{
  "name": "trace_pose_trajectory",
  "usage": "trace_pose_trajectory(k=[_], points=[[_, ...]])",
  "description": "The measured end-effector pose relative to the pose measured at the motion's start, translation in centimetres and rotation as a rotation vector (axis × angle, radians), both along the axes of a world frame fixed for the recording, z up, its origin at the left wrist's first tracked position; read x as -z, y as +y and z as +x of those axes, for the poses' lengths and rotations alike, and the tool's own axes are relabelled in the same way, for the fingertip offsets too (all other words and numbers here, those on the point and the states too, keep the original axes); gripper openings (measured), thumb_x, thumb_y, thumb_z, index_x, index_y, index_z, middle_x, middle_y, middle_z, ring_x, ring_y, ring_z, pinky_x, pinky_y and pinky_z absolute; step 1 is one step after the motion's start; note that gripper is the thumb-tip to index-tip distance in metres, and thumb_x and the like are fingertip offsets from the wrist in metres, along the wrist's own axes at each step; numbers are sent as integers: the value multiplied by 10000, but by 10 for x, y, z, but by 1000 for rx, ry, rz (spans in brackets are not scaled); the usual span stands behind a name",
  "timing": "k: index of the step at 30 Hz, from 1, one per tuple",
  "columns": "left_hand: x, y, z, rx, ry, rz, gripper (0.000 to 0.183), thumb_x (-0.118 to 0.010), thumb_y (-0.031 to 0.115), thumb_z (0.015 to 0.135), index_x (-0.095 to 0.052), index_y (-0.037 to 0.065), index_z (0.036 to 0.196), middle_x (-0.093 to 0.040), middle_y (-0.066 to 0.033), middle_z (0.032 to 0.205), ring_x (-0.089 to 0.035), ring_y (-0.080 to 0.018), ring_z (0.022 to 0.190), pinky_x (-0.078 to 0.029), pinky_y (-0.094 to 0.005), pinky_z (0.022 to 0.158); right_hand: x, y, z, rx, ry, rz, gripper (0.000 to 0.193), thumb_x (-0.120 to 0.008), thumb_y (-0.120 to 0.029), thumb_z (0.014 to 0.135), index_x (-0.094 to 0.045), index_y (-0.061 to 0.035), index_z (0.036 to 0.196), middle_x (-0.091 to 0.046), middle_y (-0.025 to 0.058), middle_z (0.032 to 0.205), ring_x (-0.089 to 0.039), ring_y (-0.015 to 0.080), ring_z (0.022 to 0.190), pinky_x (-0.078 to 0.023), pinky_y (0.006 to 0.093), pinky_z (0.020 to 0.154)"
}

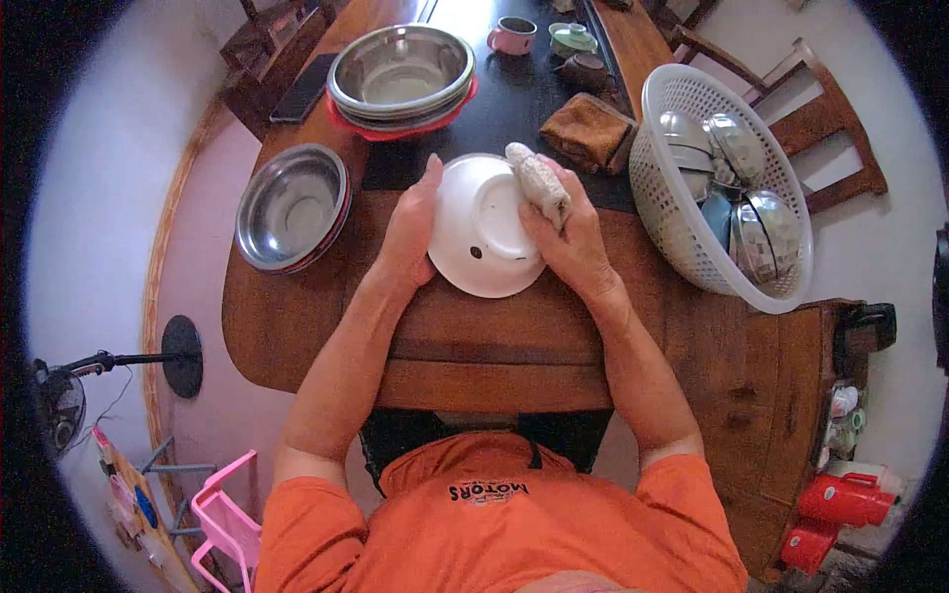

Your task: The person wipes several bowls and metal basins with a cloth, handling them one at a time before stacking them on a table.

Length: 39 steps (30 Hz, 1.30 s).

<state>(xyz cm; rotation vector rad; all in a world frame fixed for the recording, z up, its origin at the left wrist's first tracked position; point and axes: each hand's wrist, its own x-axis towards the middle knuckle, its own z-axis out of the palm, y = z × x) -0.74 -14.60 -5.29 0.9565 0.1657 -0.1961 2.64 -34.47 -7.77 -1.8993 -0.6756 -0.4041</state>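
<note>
A white bowl (465, 259) is held bottom-up over the near part of the wooden table, its foot ring facing me and a dark spot on its side. My left hand (416, 229) grips the bowl's left rim, fingers mostly hidden behind it. In my right hand (578, 235) is a bunched pale cloth (539, 185), pressed against the bowl's right side. My right thumb lies near the foot ring.
Steel bowls (294, 210) are stacked at left; more basins (400, 74) stand in a red one farther back. A white colander (712, 252) with several bowls is at right. Beyond my hands lie a brown cloth (587, 130), a pink mug (512, 36) and a green lidded cup (572, 40).
</note>
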Motion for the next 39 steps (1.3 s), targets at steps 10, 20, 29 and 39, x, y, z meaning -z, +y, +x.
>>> trace_pose_trajectory(k=[10, 20, 29, 39], points=[[-3, -3, 1, 13, -3, -65, 525, -377, 450, 1000, -569, -11, 1161, -643, -126, 1084, -633, -212, 960, -502, -353, 860, -7, -2, -4, 2, 25, -28, 538, -679, -148, 804, -476, 23, 1272, -565, 222, 1144, -560, 376, 1048, -431, 438, 927], [1, 0, 1, 36, -33, -54, 539, -408, 474, 983, -552, 0, 1193, -640, -127, 1104, -634, -223, 976, -507, -368, 870, 0, -2, 0, -2, -18, -30, 561, -681, -151, 801, -461, 11, 1291, -562, 220, 1157, -557, 379, 1064, -427, 440, 940], [-1, -2, 0, 7, 6, -26, 514, -381, 456, 996, -573, 5, 1151, -645, -117, 1070, -639, -206, 932, -510, -356, 846, -1, -2, -2, -2, 27, -23, 569, -685, -159, 801, -460, 11, 1296, -556, 221, 1176, -552, 378, 1081, -423, 441, 951], [-2, -2, 1, 32, 4, -56, 516, -412, 461, 984, -563, 7, 1180, -649, -124, 1073, -650, -224, 926, -524, -365, 830, -7, -2, -4, -3, 16, -33, 562, -672, -176, 807, -464, 24, 1290, -557, 232, 1167, -548, 384, 1081, -422, 445, 945]])
